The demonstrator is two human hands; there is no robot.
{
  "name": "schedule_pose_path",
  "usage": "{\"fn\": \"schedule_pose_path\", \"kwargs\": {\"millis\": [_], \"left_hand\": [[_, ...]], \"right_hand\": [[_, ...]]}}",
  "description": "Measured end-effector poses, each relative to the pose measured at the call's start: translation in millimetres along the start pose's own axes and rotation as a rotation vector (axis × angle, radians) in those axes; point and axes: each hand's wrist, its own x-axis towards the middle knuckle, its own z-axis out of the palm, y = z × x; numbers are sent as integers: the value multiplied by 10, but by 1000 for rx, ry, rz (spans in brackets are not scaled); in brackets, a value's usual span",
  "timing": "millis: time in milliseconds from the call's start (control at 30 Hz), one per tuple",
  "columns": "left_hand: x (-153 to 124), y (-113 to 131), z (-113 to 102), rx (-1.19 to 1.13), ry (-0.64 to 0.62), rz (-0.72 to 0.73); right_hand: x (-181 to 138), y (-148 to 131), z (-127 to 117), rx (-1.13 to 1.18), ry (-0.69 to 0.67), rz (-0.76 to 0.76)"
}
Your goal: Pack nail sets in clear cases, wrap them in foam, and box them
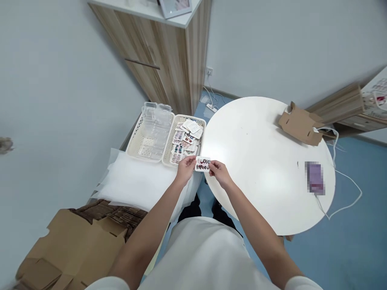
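Note:
Between my two hands is a small white card of press-on nails (202,164), with two rows of dark, red and pale nails facing up. My left hand (186,170) pinches its left edge, and my right hand (219,172) pinches the right edge. The card is held over the gap between a basket and the round table. Just beyond my left hand stands a cream plastic basket (168,162) with a loose pile of similar nail cards (185,141). Left of it, a second cream basket (130,152) holds clear plastic boxes (155,125).
A round white table (256,161) fills the right side, bearing a folded cardboard box (300,124) and a blurred purple item (315,178) with a white cable. White sheets (136,181) lie below the baskets. Cardboard (81,245) is at lower left, a wooden cabinet (163,56) behind.

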Motion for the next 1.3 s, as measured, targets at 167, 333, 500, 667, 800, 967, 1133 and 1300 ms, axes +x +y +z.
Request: {"fn": "schedule_pose_path", "kwargs": {"millis": [167,333,500,667,800,967,1133,1300], "left_hand": [[-378,-86,491,83,-103,-20],[-790,-289,1087,183,-237,-32],[-1077,-531,1681,222,-346,-62],[-1217,-716,2111,247,-378,-71],[-1267,-769,2269,276,-361,-64],[-1267,-787,2263,303,-337,-31],[-1230,-829,2145,421,-340,107],[-1233,-776,1985,540,-419,182]], "right_hand": [[-448,37,-580,30,47,-68],[-888,118,-1304,31,92,-147],[-1267,278,-1924,43,164,-173],[-1499,504,-2324,120,231,-167],[-1610,614,-2500,81,196,-212],[-1635,634,-2581,-160,140,-276],[-1579,601,-2561,-225,121,-293],[-1495,624,-2495,-239,104,-295]]}}
